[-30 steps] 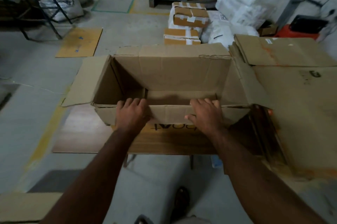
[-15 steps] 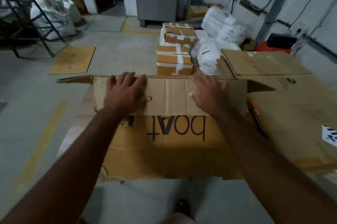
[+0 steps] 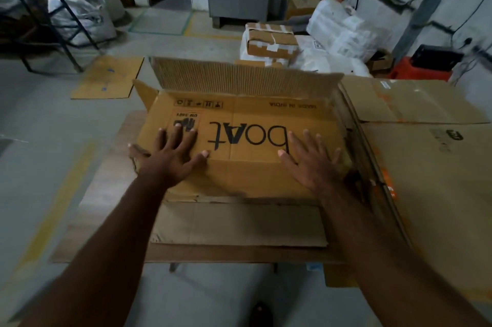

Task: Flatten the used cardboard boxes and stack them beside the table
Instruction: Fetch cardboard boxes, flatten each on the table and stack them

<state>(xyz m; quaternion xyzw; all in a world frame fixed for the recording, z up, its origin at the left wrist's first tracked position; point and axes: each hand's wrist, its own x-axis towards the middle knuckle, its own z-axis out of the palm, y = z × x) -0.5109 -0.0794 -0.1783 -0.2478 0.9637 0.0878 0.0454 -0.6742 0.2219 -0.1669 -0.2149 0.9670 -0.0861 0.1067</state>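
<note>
On the table, the box that had stood open a second earlier was pressed flat, far flap still raised. Left hand and right hand were laid on it, fingers spread; stacking beside the table likely remained.

So the brown cardboard box with "boat" printed in black is pretty much flat on the table now, logo side up. Far flap sticks up showing its ribbed inside, near flap lies flat. Just right of it: a stack of flattened boxes, tilted.
</note>
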